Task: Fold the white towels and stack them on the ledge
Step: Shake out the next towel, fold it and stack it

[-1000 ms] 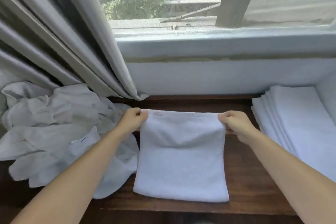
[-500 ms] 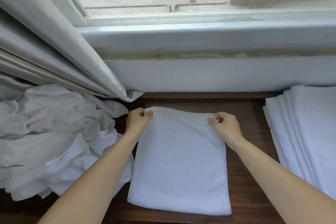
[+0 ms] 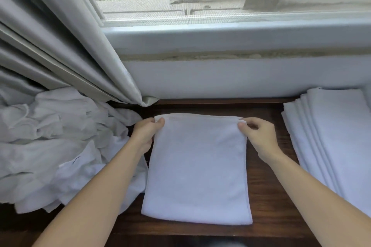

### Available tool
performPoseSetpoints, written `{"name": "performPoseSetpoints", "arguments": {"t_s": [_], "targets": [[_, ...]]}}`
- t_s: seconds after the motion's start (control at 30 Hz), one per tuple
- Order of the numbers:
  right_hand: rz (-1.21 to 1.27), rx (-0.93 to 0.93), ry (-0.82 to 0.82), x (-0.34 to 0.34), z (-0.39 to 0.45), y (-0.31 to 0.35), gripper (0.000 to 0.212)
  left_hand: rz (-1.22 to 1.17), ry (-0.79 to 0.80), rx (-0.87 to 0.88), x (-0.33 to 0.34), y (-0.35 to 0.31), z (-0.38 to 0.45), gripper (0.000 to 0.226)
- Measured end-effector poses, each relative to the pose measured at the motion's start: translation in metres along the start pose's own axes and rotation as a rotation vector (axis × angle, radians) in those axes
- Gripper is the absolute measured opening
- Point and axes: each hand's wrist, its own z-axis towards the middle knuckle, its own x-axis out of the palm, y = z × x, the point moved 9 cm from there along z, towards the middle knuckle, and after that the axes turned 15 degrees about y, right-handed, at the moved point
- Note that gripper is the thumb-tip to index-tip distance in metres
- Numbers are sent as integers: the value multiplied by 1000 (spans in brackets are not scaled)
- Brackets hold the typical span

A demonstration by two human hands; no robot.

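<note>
A white towel lies folded flat on the dark wooden ledge, its long side running away from me. My left hand pinches its far left corner. My right hand pinches its far right corner with thumb and fingers. A stack of folded white towels lies fanned at the right end of the ledge. A heap of crumpled white towels fills the left side, touching the folded towel's left edge.
A grey curtain hangs over the left, its hem reaching the ledge behind the heap. A white wall and window sill close off the back. Dark wood shows between the towel and the stack.
The towel's far edge, held up a second ago, has been laid down flat and both hands moved slightly away from me with it. The view has tilted down and closer.
</note>
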Motion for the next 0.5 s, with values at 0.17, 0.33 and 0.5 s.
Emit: {"name": "performPoseSetpoints", "arguments": {"t_s": [0.17, 0.33, 0.5], "targets": [[-54, -97, -9, -7, -35, 13, 11, 11, 145, 7, 1, 3, -30, 45], [-52, -159, -28, -8, -67, 28, 9, 47, 91, 201, 0, -9, -69, 14], [4, -234, -66, -16, -94, 51, 8, 136, 26, 475, -9, -35, -118, 17]]}}
